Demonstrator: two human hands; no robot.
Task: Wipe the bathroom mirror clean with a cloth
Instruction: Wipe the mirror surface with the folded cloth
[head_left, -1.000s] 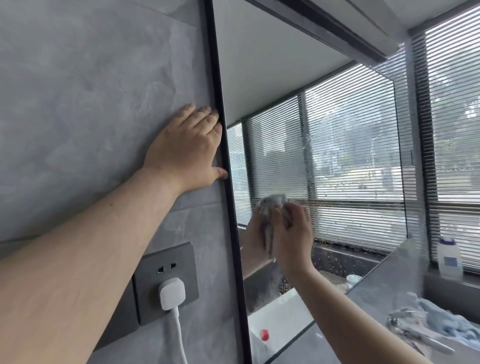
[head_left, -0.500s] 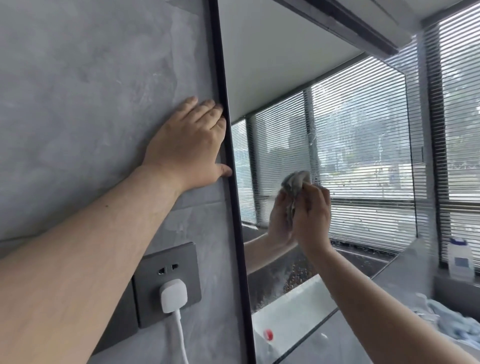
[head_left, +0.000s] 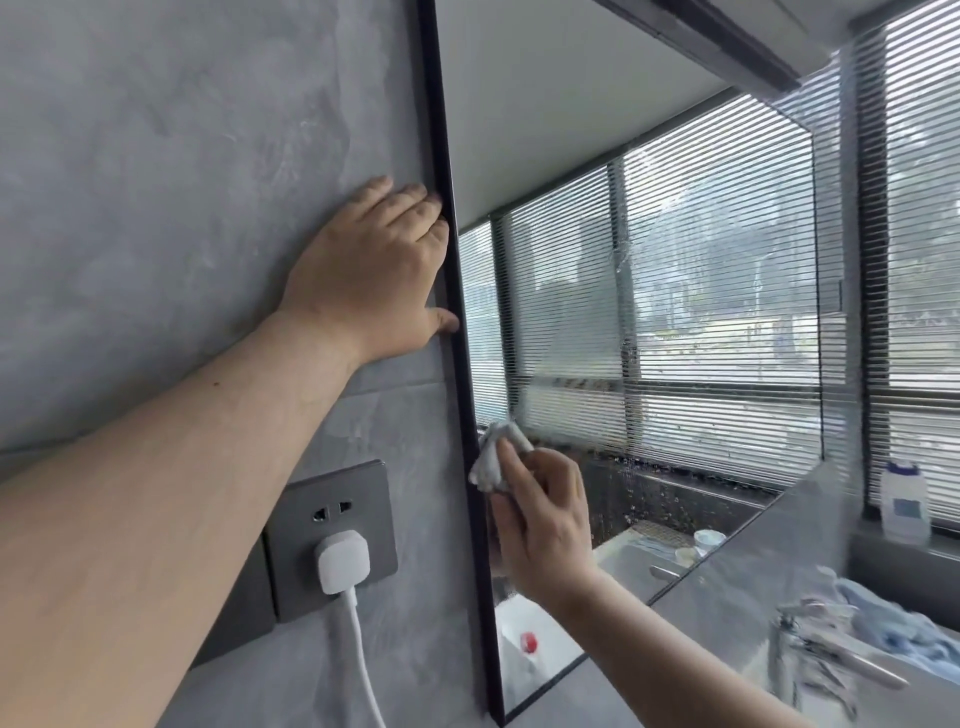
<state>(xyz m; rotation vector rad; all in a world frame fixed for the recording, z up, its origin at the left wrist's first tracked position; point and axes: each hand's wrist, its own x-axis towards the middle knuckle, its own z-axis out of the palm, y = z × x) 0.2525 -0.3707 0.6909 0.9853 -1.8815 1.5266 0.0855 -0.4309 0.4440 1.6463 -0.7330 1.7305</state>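
Observation:
The black-framed mirror hangs on the grey wall and reflects window blinds; wet smears and droplets mark its glass. My right hand grips a small crumpled grey-white cloth and presses it on the glass low down, right beside the mirror's left frame edge. My left hand lies flat on the wall, fingers straight, with fingertips and thumb touching the frame's left edge.
A dark wall socket with a white plug and cable sits below my left arm. A chrome tap and a blue cloth lie at the lower right. A white bottle stands on the window sill.
My right hand has swept the cloth down and to the left across the glass, from mid-mirror to the left frame edge. The left hand has stayed on the wall.

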